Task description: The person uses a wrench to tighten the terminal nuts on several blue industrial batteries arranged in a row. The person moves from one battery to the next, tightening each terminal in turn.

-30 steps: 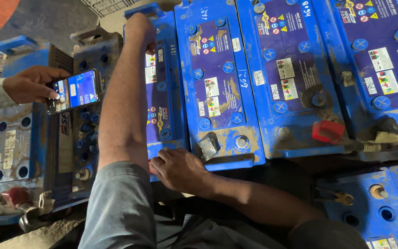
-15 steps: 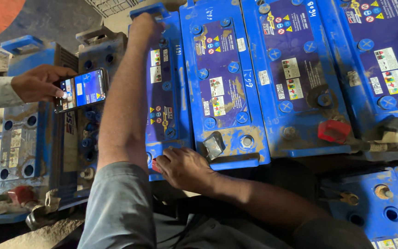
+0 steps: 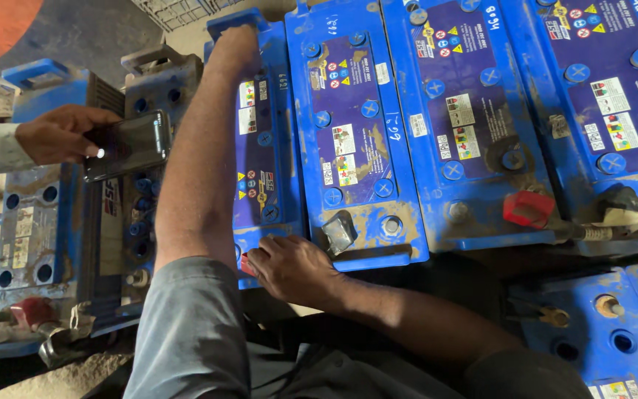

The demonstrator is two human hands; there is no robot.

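Observation:
A row of blue car batteries lies side by side. My left hand (image 3: pixel 236 38) reaches across the leftmost one, a dusty blue battery (image 3: pixel 260 159) with a purple label, and curls over its far end. My right hand (image 3: pixel 291 267) grips the near end of the same battery, fingers by a small red terminal cap (image 3: pixel 246 264). Both forearms run along and in front of this battery, and the left arm hides part of its left side.
Another person's hand (image 3: pixel 57 134) at the left holds a dark phone (image 3: pixel 128 145) over an older blue battery (image 3: pixel 38 244). More blue batteries (image 3: pixel 467 125) fill the right, one with a red terminal cap (image 3: pixel 527 208). Another battery (image 3: pixel 599 325) sits at the lower right.
The other person's phone screen, lit before, now looks dark, and it has shifted slightly. My hands stay at the two ends of the battery.

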